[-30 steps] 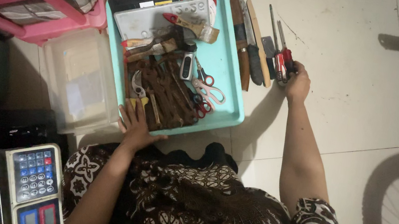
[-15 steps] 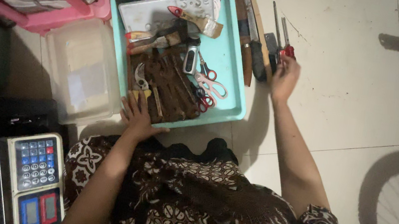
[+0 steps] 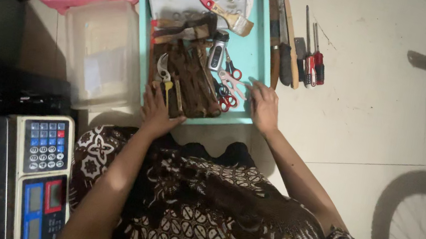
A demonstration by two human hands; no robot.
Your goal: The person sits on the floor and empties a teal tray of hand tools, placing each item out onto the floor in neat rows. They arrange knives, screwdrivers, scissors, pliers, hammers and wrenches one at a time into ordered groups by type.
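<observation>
Both bare arms reach forward from the body, elbows bent and set wide, forearms angling inward toward each other. The left hand (image 3: 156, 111) lies palm down, fingers spread and pointing far, holding nothing. The right hand (image 3: 263, 106) sits to its right, also palm down, fingers loosely extended toward the far left, its grip empty. The two hands stay apart, at about the same depth.

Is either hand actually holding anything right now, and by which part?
Nothing is held. The left hand rests flat on the turquoise tray's near edge by the rusty tools; the right hand lies open beside the scissors.
</observation>
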